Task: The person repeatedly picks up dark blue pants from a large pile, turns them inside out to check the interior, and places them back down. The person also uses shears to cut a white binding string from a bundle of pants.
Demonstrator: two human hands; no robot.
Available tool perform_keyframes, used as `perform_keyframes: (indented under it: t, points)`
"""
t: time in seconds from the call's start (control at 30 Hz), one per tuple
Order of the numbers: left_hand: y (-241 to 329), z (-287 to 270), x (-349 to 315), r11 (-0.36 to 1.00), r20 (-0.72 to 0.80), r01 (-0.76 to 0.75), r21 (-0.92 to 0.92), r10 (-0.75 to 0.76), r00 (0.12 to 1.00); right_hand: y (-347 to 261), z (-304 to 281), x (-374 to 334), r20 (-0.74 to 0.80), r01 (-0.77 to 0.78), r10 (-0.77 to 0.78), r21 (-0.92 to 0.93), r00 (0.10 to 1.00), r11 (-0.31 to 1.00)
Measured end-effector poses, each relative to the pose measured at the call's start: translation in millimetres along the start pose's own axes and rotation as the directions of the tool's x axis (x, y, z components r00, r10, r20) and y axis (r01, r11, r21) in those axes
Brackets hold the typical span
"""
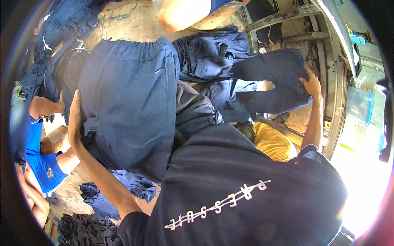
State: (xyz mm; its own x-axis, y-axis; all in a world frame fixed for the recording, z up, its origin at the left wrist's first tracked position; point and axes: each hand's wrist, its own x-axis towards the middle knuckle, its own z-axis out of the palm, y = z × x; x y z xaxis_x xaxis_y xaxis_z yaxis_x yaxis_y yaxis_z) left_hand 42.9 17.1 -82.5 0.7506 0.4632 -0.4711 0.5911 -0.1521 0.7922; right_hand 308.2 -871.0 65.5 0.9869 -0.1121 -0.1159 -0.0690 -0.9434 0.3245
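Note:
Across my lap lies a pile of navy trousers (127, 94), the top one with a gathered elastic waistband at its far end. My left hand (76, 112) rests flat along the left edge of this pile, its visible fingers stretched out. To the right, my right hand (312, 84) is closed on the edge of another navy garment (283, 67), seemingly a pair of trousers or shorts. Its two leg-like strips reach left with a gap between them. More dark blue trousers (201, 55) with a gathered waist lie beyond; where they meet the held garment is hard to make out.
Several heaps of navy clothes (76, 20) lie at the far left. Blue cloth (123, 190) and dark scraps (82, 229) cover the floor at near left. A person in blue shorts (47, 170) sits at left; another's knee (180, 14) shows ahead. A metal frame (338, 98) stands at right.

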Motion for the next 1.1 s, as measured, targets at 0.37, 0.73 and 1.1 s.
perform_keyframes:
  t: [0.37,0.73,1.1]
  points:
    - [-9.3,-4.3,4.4,0.991,0.070,0.043,-0.126,-0.034,0.997,-208.0,204.7,-123.1,0.368,0.029,-0.076,0.131,0.927,0.991]
    - [-9.8,4.1,8.7,0.999,-0.020,-0.031,-0.023,0.031,0.999,-360.3,98.6,-89.5,0.227,-0.099,-0.468,0.955,0.854,0.281]
    - [21.4,20.4,-40.3,0.952,-0.182,-0.211,0.223,0.253,0.950,-532.4,-132.9,-76.9,-0.543,0.711,-0.690,0.701,0.478,-0.059]
